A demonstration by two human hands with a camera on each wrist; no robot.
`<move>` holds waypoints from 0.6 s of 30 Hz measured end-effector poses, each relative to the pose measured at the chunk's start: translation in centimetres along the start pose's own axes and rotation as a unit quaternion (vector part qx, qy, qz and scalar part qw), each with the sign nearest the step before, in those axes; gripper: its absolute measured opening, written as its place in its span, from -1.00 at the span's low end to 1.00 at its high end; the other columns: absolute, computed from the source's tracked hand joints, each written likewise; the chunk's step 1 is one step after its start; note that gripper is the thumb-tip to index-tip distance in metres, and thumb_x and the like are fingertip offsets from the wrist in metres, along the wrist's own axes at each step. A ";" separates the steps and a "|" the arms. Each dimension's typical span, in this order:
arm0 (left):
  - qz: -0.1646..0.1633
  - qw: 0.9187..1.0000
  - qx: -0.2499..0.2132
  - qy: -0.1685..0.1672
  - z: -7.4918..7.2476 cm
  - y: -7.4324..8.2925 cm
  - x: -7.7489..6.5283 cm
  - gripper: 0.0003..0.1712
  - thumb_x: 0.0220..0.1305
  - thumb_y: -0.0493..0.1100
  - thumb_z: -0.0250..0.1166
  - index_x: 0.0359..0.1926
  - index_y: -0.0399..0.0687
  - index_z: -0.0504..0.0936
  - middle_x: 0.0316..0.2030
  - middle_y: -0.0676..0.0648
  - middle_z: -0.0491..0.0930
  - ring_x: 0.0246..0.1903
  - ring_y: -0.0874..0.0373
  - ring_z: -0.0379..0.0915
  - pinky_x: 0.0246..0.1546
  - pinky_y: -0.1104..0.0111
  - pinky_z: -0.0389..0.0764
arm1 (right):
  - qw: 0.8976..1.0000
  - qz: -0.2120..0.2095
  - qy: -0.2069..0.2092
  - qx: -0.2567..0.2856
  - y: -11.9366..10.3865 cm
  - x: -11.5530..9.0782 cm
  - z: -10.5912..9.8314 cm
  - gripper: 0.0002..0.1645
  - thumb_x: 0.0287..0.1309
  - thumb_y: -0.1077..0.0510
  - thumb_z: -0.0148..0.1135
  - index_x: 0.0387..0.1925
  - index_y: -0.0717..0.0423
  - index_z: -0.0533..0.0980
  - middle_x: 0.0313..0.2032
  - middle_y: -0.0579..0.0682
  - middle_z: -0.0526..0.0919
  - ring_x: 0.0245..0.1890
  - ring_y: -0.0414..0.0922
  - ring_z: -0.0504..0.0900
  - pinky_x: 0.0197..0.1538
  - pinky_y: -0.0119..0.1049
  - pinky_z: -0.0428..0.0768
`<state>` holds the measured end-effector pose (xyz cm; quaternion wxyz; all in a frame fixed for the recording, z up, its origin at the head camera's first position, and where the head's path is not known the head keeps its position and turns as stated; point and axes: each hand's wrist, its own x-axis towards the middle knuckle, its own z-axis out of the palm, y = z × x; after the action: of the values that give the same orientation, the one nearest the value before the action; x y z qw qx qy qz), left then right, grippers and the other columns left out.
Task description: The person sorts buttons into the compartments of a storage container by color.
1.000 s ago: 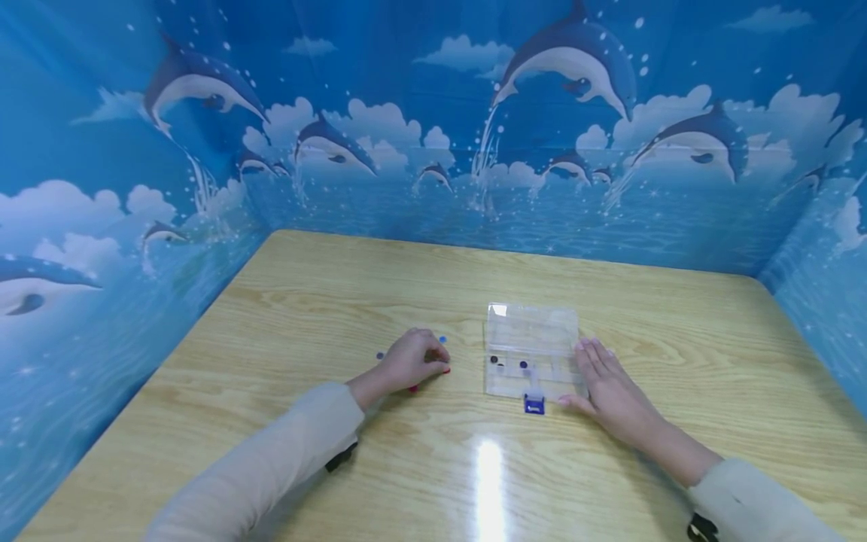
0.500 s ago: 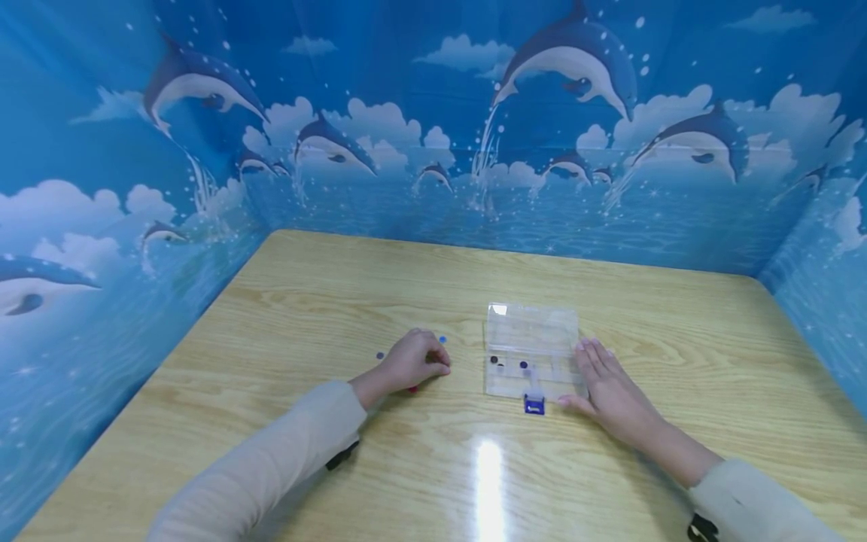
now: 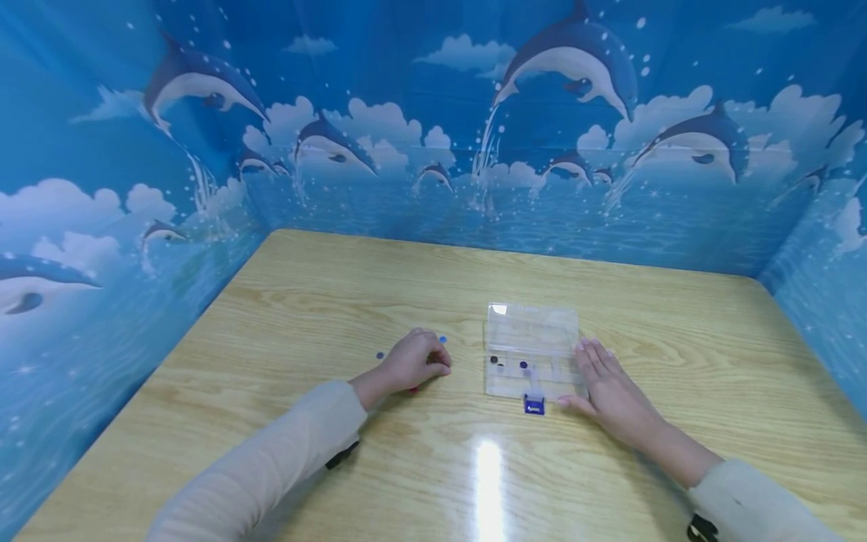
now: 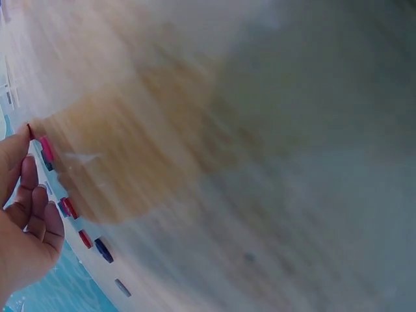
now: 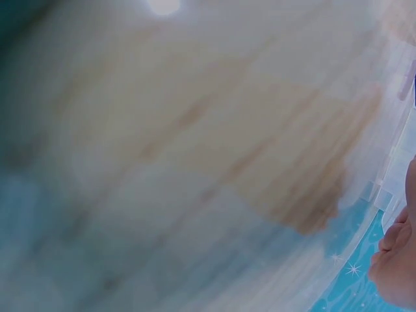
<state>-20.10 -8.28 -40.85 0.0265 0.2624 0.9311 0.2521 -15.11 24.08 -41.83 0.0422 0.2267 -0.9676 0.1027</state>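
My left hand point(image 3: 413, 358) is over the left-middle of the table, thumb and fingertips pinching a small red disc point(image 4: 29, 132), seen edge-on in the left wrist view and hidden in the head view. Around it lie a pink disc point(image 4: 46, 148), a red disc point(image 4: 85, 238), a dark blue disc point(image 4: 103, 249) and several others. To the right sits a clear compartment box point(image 3: 528, 386), lid point(image 3: 533, 325) swung up, with a few dark discs point(image 3: 524, 365) inside. My right hand point(image 3: 612, 393) rests along the box's right side, fingers straight.
A blue latch point(image 3: 534, 405) sticks out at the box's front. A blue disc point(image 3: 442, 339) and a grey disc point(image 3: 380, 355) lie beyond and left of the left hand. A dolphin-printed curtain point(image 3: 433, 135) stands behind the wooden table point(image 3: 339, 271).
The red disc at my left fingertips, visible a second ago in the head view, is now covered by the fingers, which have closed in slightly. My right hand and the box have stayed put.
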 end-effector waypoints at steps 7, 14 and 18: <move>0.004 1.000 0.011 0.000 -0.1 0.1 -0.1 -0.92 0.05 -0.14 0.37 -0.41 -0.02 0.68 -0.41 0.05 0.63 -0.36 0.23 0.33 -0.29 0.46 0.36 | 1.000 -0.002 0.003 -0.001 -0.1 0.0 0.1 0.06 0.13 -0.26 0.10 0.26 0.56 0.07 0.30 0.48 0.07 0.32 0.36 0.04 0.37 0.10 0.04; 0.012 1.000 0.024 -0.002 -0.2 0.3 -0.2 -0.93 0.06 -0.12 0.36 -0.42 0.00 0.68 -0.42 0.06 0.58 -0.36 0.23 0.31 -0.30 0.45 0.35 | 1.000 -0.006 0.009 0.001 -0.2 0.0 0.0 0.05 0.13 -0.24 0.11 0.25 0.57 0.08 0.29 0.49 0.09 0.32 0.37 0.05 0.37 0.10 0.05; 0.008 1.000 0.026 -0.001 -0.1 0.1 -0.1 -0.93 0.05 -0.11 0.37 -0.44 0.01 0.67 -0.42 0.07 0.59 -0.36 0.23 0.31 -0.30 0.44 0.35 | 1.000 -0.007 0.010 0.002 -0.2 0.0 0.0 0.05 0.13 -0.24 0.11 0.25 0.57 0.07 0.29 0.49 0.09 0.32 0.37 0.06 0.39 0.07 0.01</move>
<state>-19.93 -8.28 -40.73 0.0185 0.2709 0.9351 0.2277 -15.01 23.94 -41.76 0.0524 0.2322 -0.9654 0.1062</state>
